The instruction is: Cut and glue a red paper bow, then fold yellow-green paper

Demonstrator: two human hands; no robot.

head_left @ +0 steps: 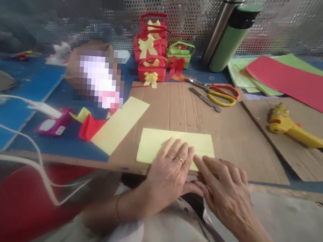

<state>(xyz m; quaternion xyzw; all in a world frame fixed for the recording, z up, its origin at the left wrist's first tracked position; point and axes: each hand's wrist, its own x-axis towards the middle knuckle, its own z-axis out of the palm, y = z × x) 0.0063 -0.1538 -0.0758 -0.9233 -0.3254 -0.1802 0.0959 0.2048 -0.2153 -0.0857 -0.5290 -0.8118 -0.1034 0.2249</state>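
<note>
A pale yellow sheet of paper lies on the cardboard, near the table's front edge, with what looks like a crease or fold line toward its right end. My left hand presses flat on it, fingers stretched out and two rings showing. At the paper's near right edge, my right hand has its fingers together and bent, the index fingertip on the paper and the thumb lower, by my left thumb. The paper's near edge is hidden under both hands.
A yellow paper strip lies left. Scissors and a metal blade rest behind. A yellow glue gun sits right on cardboard. Red baskets, a green basket and a green bottle stand at the back.
</note>
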